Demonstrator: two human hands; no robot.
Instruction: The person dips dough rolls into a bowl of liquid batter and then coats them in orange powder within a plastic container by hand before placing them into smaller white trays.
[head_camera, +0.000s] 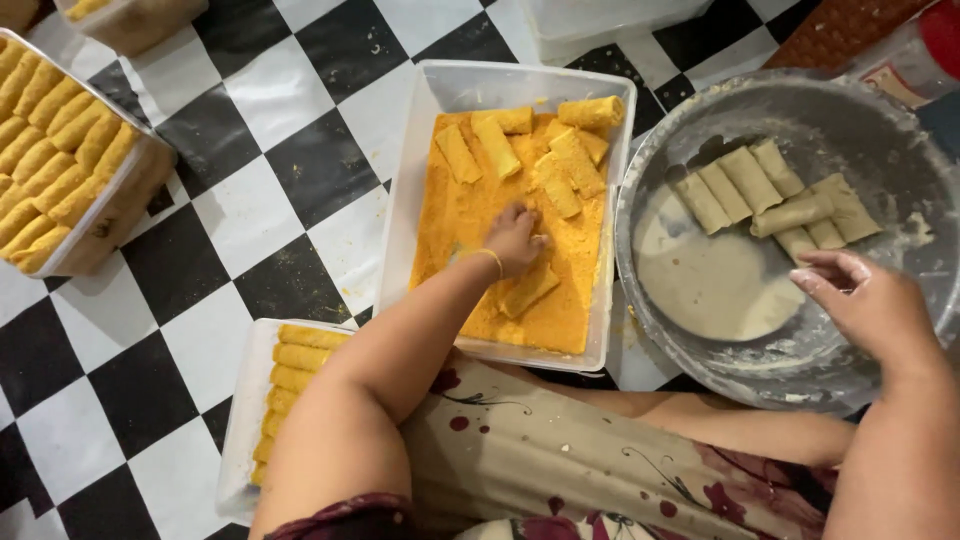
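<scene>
My left hand (516, 238) reaches into a clear plastic tub (420, 160) filled with orange breadcrumbs, fingers curled down on a crumb-coated roll (530, 290). Several coated rolls (560, 165) lie at the tub's far end. My right hand (865, 300) hovers over a round metal basin (900, 120), fingers apart and smeared with batter, holding nothing. The basin holds pale batter (705, 280) and several uncoated rolls (775, 195).
A tray (240, 420) with a row of coated rolls sits near my left arm. A larger container (110, 210) packed with coated rolls stands at the far left. Other tubs line the top edge. The floor is black-and-white checked.
</scene>
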